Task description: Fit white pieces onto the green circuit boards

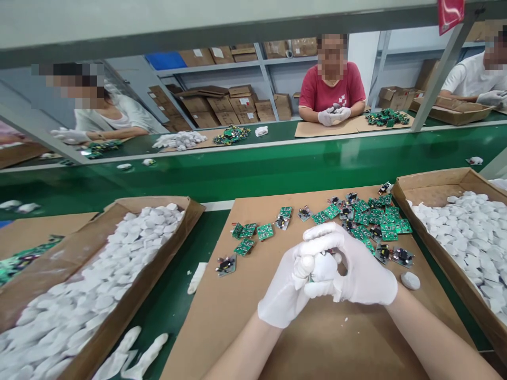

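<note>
Both my hands wear white gloves and meet over the brown cardboard mat (277, 338). My left hand (283, 287) and my right hand (354, 269) are closed together around a small white plastic shell (322, 266); a bit of green shows at its lower edge. Small green circuit boards (372, 219) lie scattered on the mat just beyond my hands, more of them to the right. A single white shell (410, 280) rests on the mat right of my right hand.
A cardboard tray of white shells (99, 295) stands at my left, another (471, 237) at my right. Loose white glove fingers (138, 359) lie on the green bench. Beyond runs a green conveyor belt (253, 169); three people sit across it.
</note>
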### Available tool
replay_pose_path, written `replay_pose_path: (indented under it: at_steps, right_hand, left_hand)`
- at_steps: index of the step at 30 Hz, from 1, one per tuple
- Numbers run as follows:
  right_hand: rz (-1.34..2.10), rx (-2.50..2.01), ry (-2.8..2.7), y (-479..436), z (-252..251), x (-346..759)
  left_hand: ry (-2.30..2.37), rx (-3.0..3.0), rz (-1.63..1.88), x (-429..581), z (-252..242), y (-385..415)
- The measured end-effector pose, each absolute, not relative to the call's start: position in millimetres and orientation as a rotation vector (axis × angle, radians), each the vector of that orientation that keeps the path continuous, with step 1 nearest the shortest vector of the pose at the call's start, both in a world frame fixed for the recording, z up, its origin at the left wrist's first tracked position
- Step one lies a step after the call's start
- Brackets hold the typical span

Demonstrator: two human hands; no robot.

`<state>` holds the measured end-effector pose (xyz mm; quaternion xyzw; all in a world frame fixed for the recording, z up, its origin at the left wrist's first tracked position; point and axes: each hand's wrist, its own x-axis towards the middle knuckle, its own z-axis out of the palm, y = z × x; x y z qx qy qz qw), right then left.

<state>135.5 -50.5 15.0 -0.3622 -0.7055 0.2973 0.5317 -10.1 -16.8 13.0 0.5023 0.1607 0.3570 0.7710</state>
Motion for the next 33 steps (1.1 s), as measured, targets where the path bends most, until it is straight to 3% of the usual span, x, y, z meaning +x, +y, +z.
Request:
replay_pose_path:
  at_steps: [16, 23, 27, 33]
  right_hand:
    - [1.035, -0.813, -1.545, -51, 17, 141]
    - [0.58, -0.994, -1.724, -48, 16, 142]
    - [0.516, -1.012, -1.788, -48, 17, 140]
    - [0.831, -1.055, -1.568, -50, 18, 135]
  left_hand:
    - [0.412, 0.746, 0.731, -5, 12, -18]
    - [0.371, 0.52, 0.779, -5, 1, -14]
    - [0.338, 0.479, 0.766, -4, 3, -15]
    - [0.256, 0.421, 0.739, 1, 14, -14]
